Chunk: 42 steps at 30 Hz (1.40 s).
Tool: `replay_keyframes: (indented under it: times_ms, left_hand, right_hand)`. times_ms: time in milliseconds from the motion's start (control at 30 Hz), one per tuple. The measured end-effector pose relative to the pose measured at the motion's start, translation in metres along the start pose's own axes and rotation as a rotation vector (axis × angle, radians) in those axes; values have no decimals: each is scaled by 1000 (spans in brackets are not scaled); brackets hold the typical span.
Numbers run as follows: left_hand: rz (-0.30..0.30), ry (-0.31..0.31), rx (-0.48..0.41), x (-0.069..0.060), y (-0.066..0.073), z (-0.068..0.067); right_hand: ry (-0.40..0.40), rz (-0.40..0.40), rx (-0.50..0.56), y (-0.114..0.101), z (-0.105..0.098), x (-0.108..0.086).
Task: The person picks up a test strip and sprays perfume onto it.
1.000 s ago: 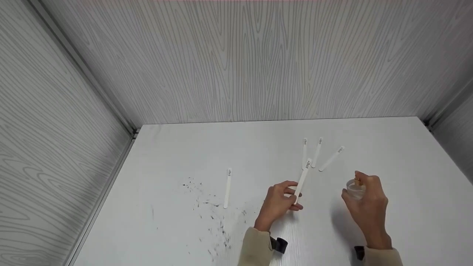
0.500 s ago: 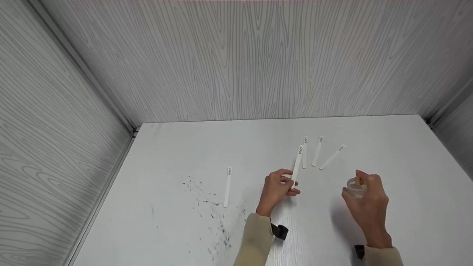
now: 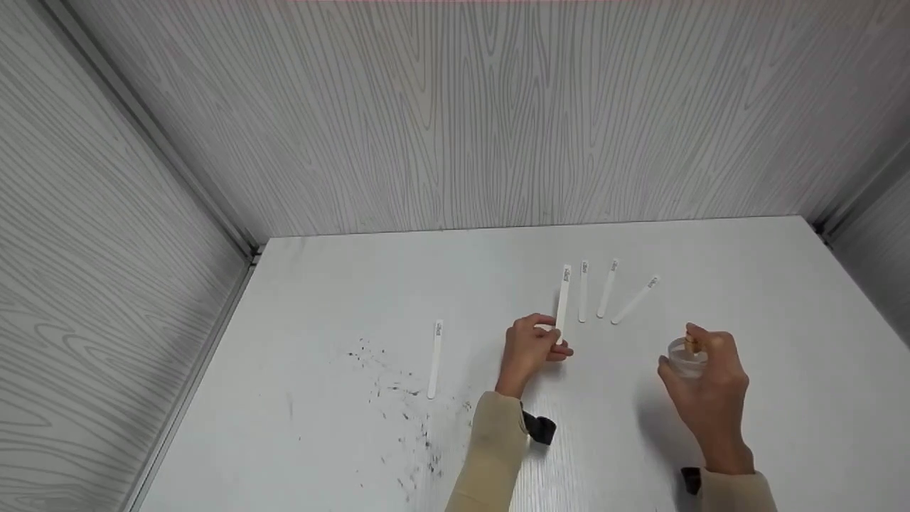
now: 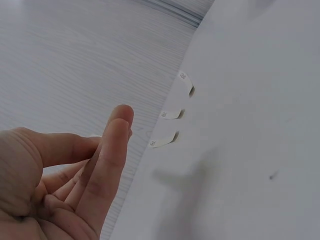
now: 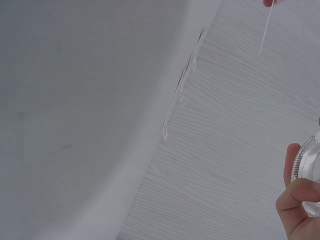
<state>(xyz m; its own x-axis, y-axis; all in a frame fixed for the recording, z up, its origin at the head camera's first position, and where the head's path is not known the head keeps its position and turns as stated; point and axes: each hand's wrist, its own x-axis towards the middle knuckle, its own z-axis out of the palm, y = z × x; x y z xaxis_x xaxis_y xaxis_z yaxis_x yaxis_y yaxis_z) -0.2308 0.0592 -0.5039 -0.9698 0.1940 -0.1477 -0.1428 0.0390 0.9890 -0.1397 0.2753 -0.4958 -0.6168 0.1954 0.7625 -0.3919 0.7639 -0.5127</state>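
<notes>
My left hand (image 3: 527, 348) pinches the lower end of a narrow white paper strip (image 3: 563, 299) with a printed top end. That strip points away from me, just left of three similar strips, the left one (image 3: 583, 293), the middle one (image 3: 608, 289) and the slanted right one (image 3: 634, 301). In the left wrist view, the thumb and fingers of the left hand (image 4: 87, 180) largely hide the held strip. On the right, my right hand (image 3: 713, 398) grips a small clear round container (image 3: 684, 364) above the table; its ridged edge (image 5: 296, 170) shows in the right wrist view.
Another white strip (image 3: 435, 359) lies alone left of my left hand. Dark specks (image 3: 405, 416) mark the white table (image 3: 320, 284) around there. A wood-grain panel (image 3: 455, 128) rises behind the table, with another panel (image 3: 92, 284) along the left.
My left hand has moved forward and slightly left with its strip. The strip has swung more upright and no longer overlaps the left one of the three. The right hand stays nearly still.
</notes>
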Motion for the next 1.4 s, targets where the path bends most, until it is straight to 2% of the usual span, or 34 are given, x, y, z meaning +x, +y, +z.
replay_keyframes:
  times_ms: [333, 467, 833, 1100, 1400]
  left_hand:
    - [-33, 3, 42, 16, 1, 2]
    - [-62, 10, 38, 21, 2, 4]
    - [-133, 11, 106, 37, 3, 12]
    - [-141, 20, 126, 46, 4, 15]
    - [-135, 55, 80, 52, -1, 15]
  right_hand:
    - [19, 0, 16, -2, 0, 1]
    - [4, 2, 12, -1, 0, 2]
    - [-7, 0, 10, -3, -2, 2]
    - [-18, -7, 5, -1, -3, 1]
    - [-17, -14, -8, -1, -2, 1]
